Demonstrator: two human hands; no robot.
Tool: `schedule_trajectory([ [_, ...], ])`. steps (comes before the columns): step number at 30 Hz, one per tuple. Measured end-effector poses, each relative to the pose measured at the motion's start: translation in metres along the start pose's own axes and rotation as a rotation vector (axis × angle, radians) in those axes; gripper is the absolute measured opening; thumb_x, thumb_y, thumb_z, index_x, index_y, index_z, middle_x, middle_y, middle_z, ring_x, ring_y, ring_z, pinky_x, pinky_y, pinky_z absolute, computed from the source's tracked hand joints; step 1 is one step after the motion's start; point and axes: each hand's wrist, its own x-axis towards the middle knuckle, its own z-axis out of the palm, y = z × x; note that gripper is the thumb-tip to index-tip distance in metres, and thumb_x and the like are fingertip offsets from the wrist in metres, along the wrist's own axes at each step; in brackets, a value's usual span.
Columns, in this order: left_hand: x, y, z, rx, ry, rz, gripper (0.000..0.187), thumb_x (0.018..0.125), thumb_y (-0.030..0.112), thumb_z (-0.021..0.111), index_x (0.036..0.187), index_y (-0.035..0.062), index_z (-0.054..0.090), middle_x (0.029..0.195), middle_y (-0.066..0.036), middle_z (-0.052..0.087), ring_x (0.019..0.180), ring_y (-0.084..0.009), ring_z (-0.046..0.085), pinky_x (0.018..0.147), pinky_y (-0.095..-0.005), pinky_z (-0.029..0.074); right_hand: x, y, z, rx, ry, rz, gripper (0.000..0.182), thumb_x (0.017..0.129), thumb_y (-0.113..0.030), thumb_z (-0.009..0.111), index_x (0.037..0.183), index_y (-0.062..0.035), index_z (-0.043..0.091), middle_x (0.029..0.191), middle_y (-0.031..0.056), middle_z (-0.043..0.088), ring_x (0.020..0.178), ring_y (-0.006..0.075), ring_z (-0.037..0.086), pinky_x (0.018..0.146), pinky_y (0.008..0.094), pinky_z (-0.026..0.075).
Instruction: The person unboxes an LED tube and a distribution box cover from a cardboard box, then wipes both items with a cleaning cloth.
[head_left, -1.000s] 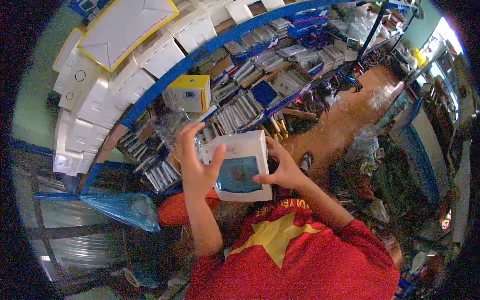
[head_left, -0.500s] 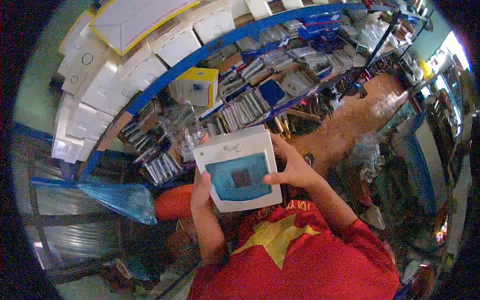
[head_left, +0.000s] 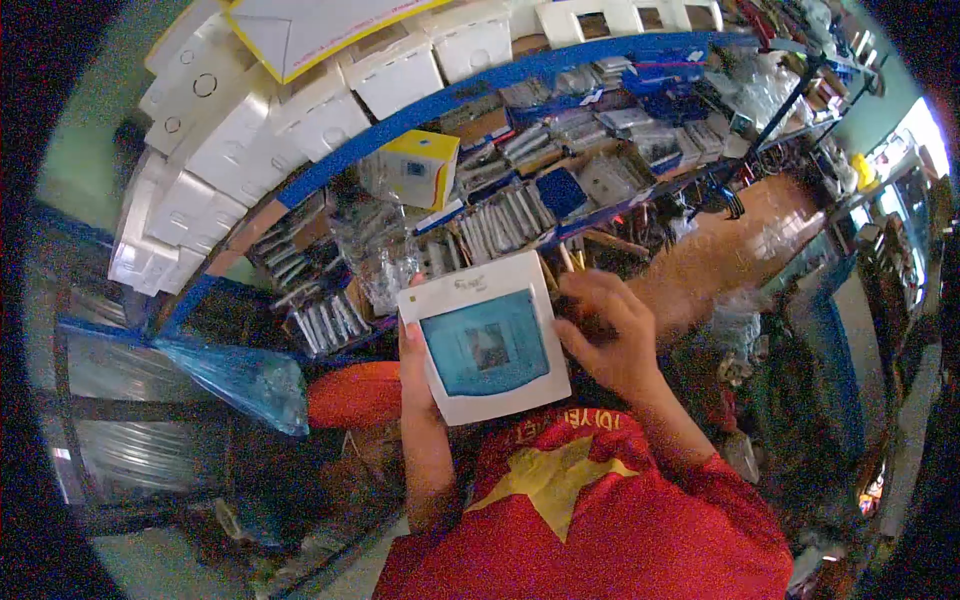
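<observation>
A white plastic electrical enclosure box point(head_left: 555, 378) with a see-through blue front cover is held in front of my chest. Behind the blue cover a dark square shows, and faint lettering is printed above it. My left hand point(head_left: 414, 360) grips the box along its left edge, thumb in front and the other fingers mostly hidden behind. Just off the right edge is my right hand point(head_left: 615, 335), its thumb and fingers apart and slightly blurred, with nothing visible in it.
White boxes point(head_left: 320, 122) line the blue-edged shelf point(head_left: 355, 130). Below, a yellow-and-white carton point(head_left: 425, 170) stands among rows of plastic-wrapped packets point(head_left: 500, 220). A blue plastic bag point(head_left: 250, 380) hangs at left, beside a red rounded object point(head_left: 350, 393). A brown surface point(head_left: 740, 235) lies at right.
My right hand has come off the front of the box and moved right. The left hand still holds the box, and the camera view has shifted slightly.
</observation>
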Motion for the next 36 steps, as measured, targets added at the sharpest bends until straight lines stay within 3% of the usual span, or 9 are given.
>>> schedule_trajectory([
  [1,0.002,0.001,-0.002,0.025,0.019,0.007,0.076,0.084,0.05,0.057,0.142,0.0101,0.026,0.127,-0.015,0.048,0.112,-0.0287,0.052,0.091,-0.0416,0.047,-0.002,0.002,-0.004,-0.134,-0.015,-0.19,0.05,0.071,-0.025,0.076,0.117,-0.0153,0.059,0.119,0.0119,0.055,0.097,0.0276,0.062,0.076,0.0377,0.054],
  [4,0.02,-0.017,-0.048,0.174,-0.023,0.018,0.078,0.083,0.053,0.057,0.141,0.0098,0.028,0.126,-0.014,0.048,0.112,-0.0281,0.052,0.091,-0.0414,0.047,-0.007,-0.024,-0.012,-0.234,-0.304,-0.196,0.047,0.071,-0.03,0.075,0.115,-0.0212,0.06,0.127,0.0093,0.05,0.088,0.0263,0.064,0.064,0.0388,0.055],
  [5,0.031,-0.028,-0.072,0.235,-0.058,0.027,0.078,0.083,0.054,0.057,0.14,0.0096,0.028,0.126,-0.014,0.048,0.112,-0.0279,0.052,0.091,-0.0413,0.047,-0.01,-0.02,-0.01,-0.37,-0.359,-0.238,0.046,0.071,-0.035,0.074,0.115,-0.0257,0.061,0.131,0.0074,0.045,0.073,0.0225,0.065,0.052,0.0363,0.054],
  [8,0.027,-0.038,-0.086,0.257,-0.081,0.028,0.079,0.082,0.054,0.057,0.14,0.0096,0.028,0.126,-0.014,0.048,0.112,-0.0277,0.051,0.091,-0.0412,0.046,-0.002,-0.015,-0.011,-0.435,-0.374,-0.308,0.051,0.063,-0.032,0.08,0.11,-0.0185,0.063,0.126,0.0108,0.052,0.089,0.0213,0.064,0.058,0.0329,0.054],
  [11,0.016,-0.034,-0.071,0.21,-0.048,-0.001,0.079,0.082,0.054,0.057,0.14,0.0096,0.028,0.126,-0.014,0.047,0.113,-0.0276,0.051,0.091,-0.0411,0.046,-0.004,0.003,-0.007,-0.38,-0.291,-0.498,0.051,0.07,-0.025,0.068,0.12,-0.019,0.058,0.129,0.0132,0.05,0.057,0.0141,0.06,0.048,0.0298,0.049],
  [18,0.011,-0.028,-0.059,0.194,0.003,0.018,0.08,0.081,0.055,0.057,0.14,0.0097,0.028,0.127,-0.013,0.047,0.114,-0.0272,0.05,0.092,-0.0409,0.045,-0.008,-0.001,-0.014,-0.483,-0.127,-0.718,0.046,0.07,-0.02,0.063,0.116,-0.0108,0.061,0.124,0.0162,0.057,0.052,0.0064,0.052,0.047,0.0226,0.04],
  [25,0.008,-0.015,-0.031,0.065,0.057,-0.068,0.08,0.081,0.055,0.058,0.14,0.0107,0.027,0.128,-0.012,0.045,0.115,-0.0272,0.049,0.094,-0.0418,0.043,-0.013,0.013,0.002,-0.383,-0.023,-0.713,0.041,0.071,-0.027,0.071,0.108,-0.0109,0.064,0.116,0.0157,0.062,0.05,0.0053,0.049,0.046,0.0212,0.037],
  [30,0.018,-0.018,-0.041,0.093,-0.024,0.036,0.075,0.084,0.052,0.057,0.14,0.0119,0.027,0.127,-0.013,0.045,0.115,-0.0282,0.049,0.092,-0.0435,0.045,-0.004,0.005,-0.002,-0.403,-0.005,-0.734,0.042,0.068,-0.03,0.075,0.104,-0.01,0.066,0.113,0.0159,0.063,0.051,0.0079,0.051,0.047,0.0218,0.038],
  [36,0.019,-0.02,-0.041,-0.063,0.001,-0.062,0.075,0.084,0.051,0.057,0.139,0.0112,0.026,0.126,-0.013,0.045,0.114,-0.0275,0.05,0.092,-0.0428,0.045,0.0,0.007,0.005,-0.417,-0.065,-0.66,0.048,0.072,-0.021,0.067,0.118,-0.0109,0.059,0.127,0.0179,0.054,0.055,0.0081,0.056,0.047,0.022,0.042],
])
